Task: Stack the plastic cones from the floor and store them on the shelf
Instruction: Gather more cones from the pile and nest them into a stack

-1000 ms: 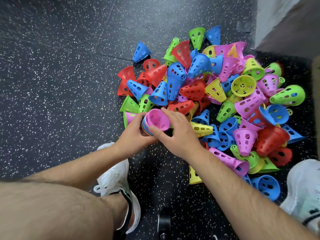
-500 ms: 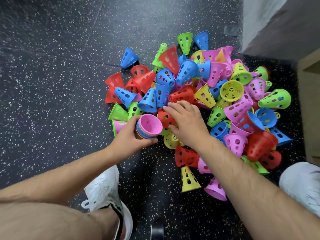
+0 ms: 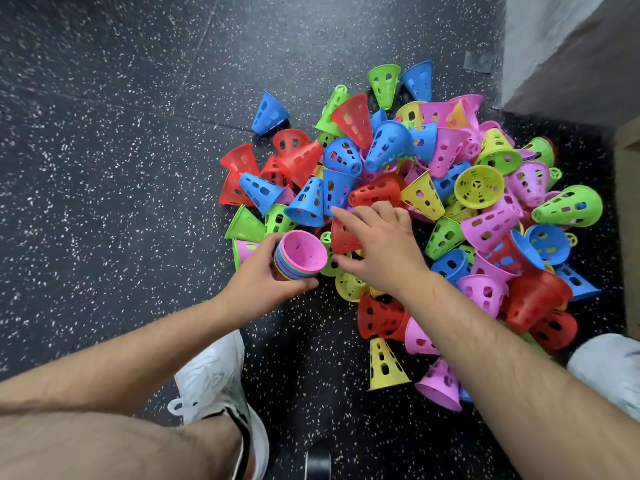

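A person crouches over a pile (image 3: pixel 479 187) of bright perforated cones on a dark floor (image 3: pixel 104 168). The left hand (image 3: pixel 256 282) grips a nested stack (image 3: pixel 300 254), pink on top, at the pile's eight o'clock edge. At the stack's three o'clock, the right hand (image 3: pixel 384 251) brackets a red cone (image 3: pixel 344 235) between thumb and forefinger; whether it pinches cannot be told. Stacking seems barely begun. Next, probably: lift that cone, align it, nest it.

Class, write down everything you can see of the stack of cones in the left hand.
The stack of cones is nested plastic, wide mouths facing up at the camera, slightly tilted. A pink cone with slotted walls sits innermost; multicoloured rims layer beneath. The left hand grips its side at the pile's near-left edge.
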`<action>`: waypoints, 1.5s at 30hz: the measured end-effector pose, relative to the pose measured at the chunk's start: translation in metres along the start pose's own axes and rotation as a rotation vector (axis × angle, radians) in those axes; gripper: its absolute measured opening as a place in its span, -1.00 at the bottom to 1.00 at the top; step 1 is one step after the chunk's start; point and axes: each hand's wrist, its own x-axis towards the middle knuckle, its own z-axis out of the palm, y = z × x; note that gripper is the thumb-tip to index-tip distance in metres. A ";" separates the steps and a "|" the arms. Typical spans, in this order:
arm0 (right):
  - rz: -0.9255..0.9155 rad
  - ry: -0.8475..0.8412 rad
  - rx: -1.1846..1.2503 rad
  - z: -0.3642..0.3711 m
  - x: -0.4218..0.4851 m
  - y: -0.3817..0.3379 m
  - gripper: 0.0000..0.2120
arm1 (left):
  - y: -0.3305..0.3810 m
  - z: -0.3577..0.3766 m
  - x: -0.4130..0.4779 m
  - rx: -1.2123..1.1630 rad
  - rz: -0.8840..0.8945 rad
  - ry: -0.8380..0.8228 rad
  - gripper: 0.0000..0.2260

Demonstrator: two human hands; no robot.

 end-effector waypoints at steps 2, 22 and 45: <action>0.095 0.086 0.178 -0.008 -0.004 -0.006 -0.30 | 0.001 0.000 -0.001 0.001 0.005 0.001 -0.38; 0.401 0.149 1.078 -0.043 0.009 -0.044 -0.31 | 0.017 0.002 0.007 -0.089 0.026 -0.002 -0.38; 0.267 -0.061 0.150 -0.024 0.026 0.032 -0.39 | 0.037 0.008 0.034 0.017 0.070 0.000 -0.43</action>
